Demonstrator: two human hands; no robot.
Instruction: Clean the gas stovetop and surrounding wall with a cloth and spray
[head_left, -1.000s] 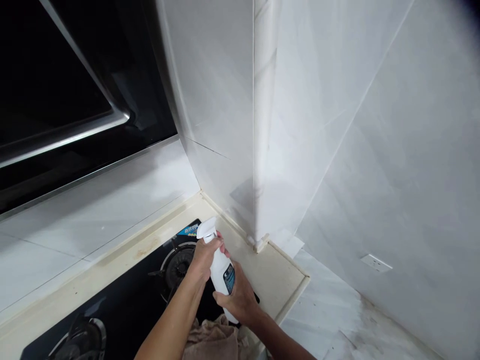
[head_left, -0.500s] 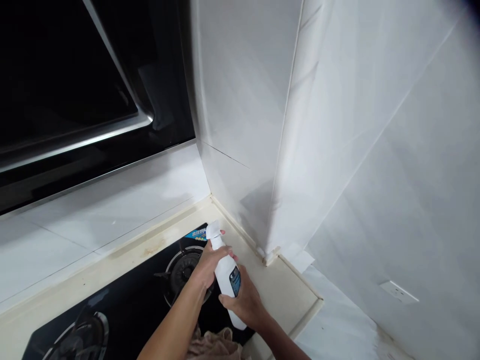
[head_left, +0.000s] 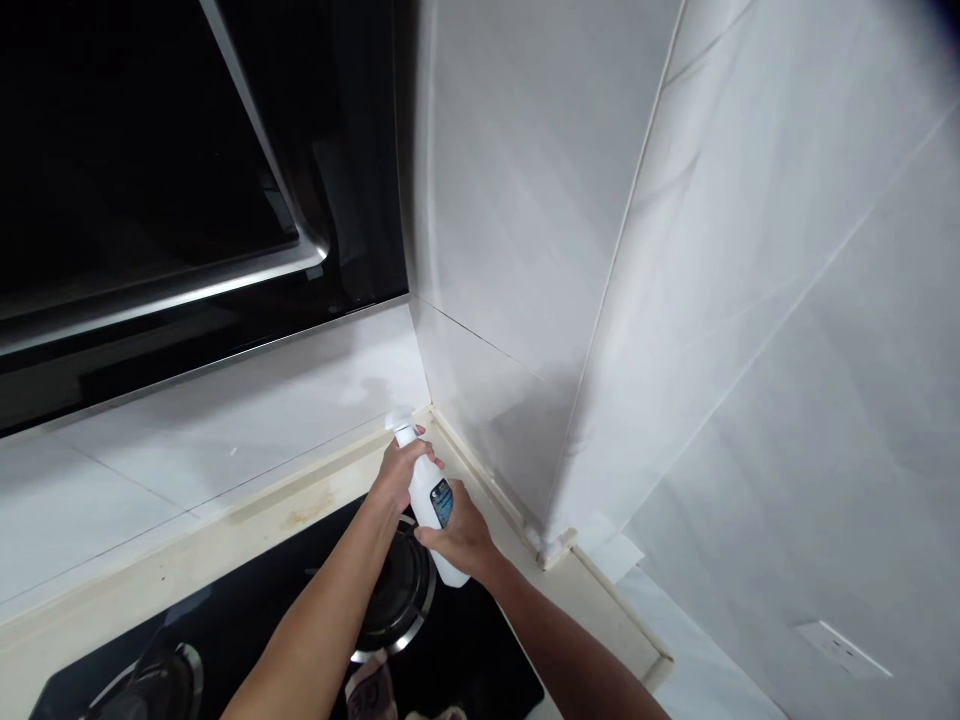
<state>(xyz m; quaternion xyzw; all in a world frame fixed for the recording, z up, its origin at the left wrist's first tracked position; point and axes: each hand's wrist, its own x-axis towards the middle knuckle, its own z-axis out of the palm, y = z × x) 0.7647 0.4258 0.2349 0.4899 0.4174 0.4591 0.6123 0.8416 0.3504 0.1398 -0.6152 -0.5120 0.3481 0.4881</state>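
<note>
Head view: a white spray bottle with a dark blue label is held at a tilt above the right rear part of the black cooktop, its spray head up toward the back corner. The left hand has its fingers wrapped around the neck; whether the trigger is squeezed I cannot tell. Lower down, the right hand has its fingers closed around the body, beside the label. Beneath the bottle is a round burner, partly covered by the left arm; a second burner sits farther left. A brownish cloth lies near the bottom edge, partly cut off. Around the cooktop runs a cream counter, meeting pale tiled walls. A black range hood fills the upper left, and a white socket is set in the right wall.
</note>
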